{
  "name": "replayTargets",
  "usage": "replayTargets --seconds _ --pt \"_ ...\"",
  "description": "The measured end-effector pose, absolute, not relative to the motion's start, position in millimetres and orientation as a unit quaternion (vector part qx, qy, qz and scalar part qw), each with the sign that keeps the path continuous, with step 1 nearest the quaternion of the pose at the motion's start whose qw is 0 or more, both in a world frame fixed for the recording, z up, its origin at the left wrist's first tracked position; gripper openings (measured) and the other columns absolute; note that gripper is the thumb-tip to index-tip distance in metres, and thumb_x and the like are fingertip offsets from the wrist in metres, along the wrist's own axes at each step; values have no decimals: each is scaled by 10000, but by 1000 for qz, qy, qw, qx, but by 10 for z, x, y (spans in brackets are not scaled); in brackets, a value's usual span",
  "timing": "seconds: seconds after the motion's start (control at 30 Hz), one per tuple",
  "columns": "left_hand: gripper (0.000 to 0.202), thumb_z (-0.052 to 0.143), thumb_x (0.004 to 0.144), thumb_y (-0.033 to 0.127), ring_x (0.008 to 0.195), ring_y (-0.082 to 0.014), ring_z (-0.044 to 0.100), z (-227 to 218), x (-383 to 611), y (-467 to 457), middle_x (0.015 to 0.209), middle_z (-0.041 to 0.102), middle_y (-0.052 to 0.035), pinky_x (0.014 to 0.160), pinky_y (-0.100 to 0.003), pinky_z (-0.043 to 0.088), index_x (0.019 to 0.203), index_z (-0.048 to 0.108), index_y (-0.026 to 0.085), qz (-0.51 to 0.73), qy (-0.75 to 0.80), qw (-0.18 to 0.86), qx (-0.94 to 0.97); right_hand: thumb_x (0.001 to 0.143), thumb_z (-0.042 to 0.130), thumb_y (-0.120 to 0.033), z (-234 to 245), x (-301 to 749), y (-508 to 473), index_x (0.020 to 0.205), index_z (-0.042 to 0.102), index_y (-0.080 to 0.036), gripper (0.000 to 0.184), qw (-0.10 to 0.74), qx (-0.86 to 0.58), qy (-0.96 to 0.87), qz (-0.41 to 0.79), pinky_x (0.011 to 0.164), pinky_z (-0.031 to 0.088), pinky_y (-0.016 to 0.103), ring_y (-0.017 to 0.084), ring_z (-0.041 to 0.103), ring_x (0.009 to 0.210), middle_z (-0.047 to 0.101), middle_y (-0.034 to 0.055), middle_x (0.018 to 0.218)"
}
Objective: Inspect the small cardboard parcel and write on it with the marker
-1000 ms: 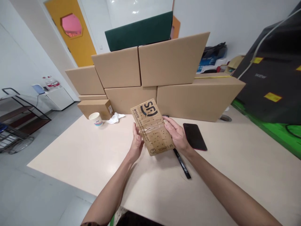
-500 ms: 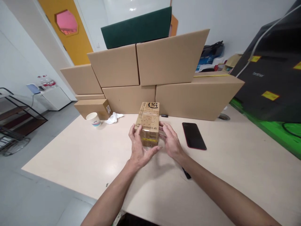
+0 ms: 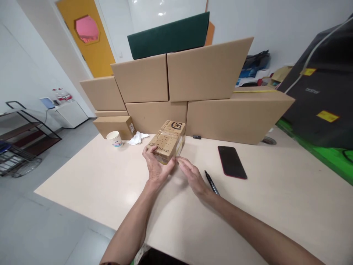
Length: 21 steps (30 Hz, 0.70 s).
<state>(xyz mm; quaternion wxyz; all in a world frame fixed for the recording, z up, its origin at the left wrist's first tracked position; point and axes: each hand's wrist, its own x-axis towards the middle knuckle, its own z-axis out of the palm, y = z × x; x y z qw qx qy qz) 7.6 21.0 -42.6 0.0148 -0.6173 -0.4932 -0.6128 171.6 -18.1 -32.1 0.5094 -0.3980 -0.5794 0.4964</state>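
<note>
A small cardboard parcel (image 3: 167,141) sits on the pale tabletop (image 3: 110,184), brown, printed with black courier lettering and dots, clear tape shining across its top (flaps shut, contents hidden). The left hand (image 3: 154,165) grasps its near corner, fingers wrapped onto the top edge. The right hand (image 3: 193,176) lies flat just beside it, fingers released, tips at the box's lower edge. Nearby: black marker (image 3: 211,182), glossy dark phone (image 3: 232,162), paper cup (image 3: 114,139), crumpled tissue (image 3: 137,138), stacked plain cartons (image 3: 209,70).
</note>
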Motion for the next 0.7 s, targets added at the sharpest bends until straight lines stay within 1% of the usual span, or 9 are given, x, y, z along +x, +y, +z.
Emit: replayTargets --seconds 0.13,0.2,0.27,0.37,0.43,0.5,0.57,0.63,0.7 --pt "812 846 683 444 1352 -345 482 -393 -99 295 1385 429 -137 1109 -535 465 1331 396 254 -590 -441 -93 -670 927 613 -555 -212 1941 -117 1204 714 -186 473 413 -421 -649 480 1048 545 451 297 705 1171 761 138 1238" --pt "957 851 678 501 1394 -351 475 -366 -155 308 1473 404 -161 1170 -549 418 1438 322 257 -574 -425 -168 -680 955 581 -478 -159 2149 -120 1166 722 -191 384 364 -430 -700 439 974 574 442 285 723 1098 768 132 1191" --pt "1155 868 658 558 1463 -373 426 -338 -183 301 1565 345 -190 1228 -573 350 1551 199 259 -557 -421 -236 -676 1001 505 -360 -135 2404 -170 1127 736 -210 303 301 -425 -772 365 920 577 435 269 724 1023 772 122 1126" --pt "1367 901 624 569 1552 -406 322 -304 -192 274 1652 254 -221 1276 -608 263 1635 34 262 -531 -415 -294 -677 991 444 -183 -206 2795 -321 1197 735 -210 358 181 -410 -863 236 922 557 455 286 705 1033 754 142 1103" --pt "1415 913 618 551 1569 -416 303 -287 -196 258 1680 222 -231 1285 -613 246 1654 -5 258 -521 -409 -304 -685 921 455 -73 -320 2998 -437 1206 743 -234 436 120 -423 -884 159 873 556 451 296 698 994 750 154 1091" --pt "1428 919 619 541 1573 -424 306 -269 -208 245 1697 203 -238 1288 -612 248 1665 -9 249 -513 -406 -308 -691 876 456 -7 -444 3119 -529 1247 731 -267 530 105 -418 -895 119 938 542 458 311 679 1140 722 160 1307" --pt "1436 922 622 537 1582 -432 297 -246 -228 234 1714 181 -242 1288 -607 256 1673 -11 242 -505 -403 -313 -697 866 434 29 -534 3157 -580 1257 724 -257 565 102 -405 -903 100 977 537 464 322 656 1232 667 162 1447" --pt "1460 931 615 534 1599 -438 269 -218 -251 224 1729 160 -240 1290 -604 261 1679 -26 246 -496 -397 -320 -703 881 400 50 -569 3142 -588 1205 729 -221 536 99 -389 -911 95 975 547 454 313 671 1219 669 175 1443" --pt "1486 938 605 534 1615 -444 230 -191 -274 216 1741 143 -236 1294 -612 248 1682 -47 255 -486 -391 -324 -711 895 385 60 -561 3112 -568 1117 724 -192 477 95 -369 -920 92 953 562 439 294 700 1148 705 188 1359"
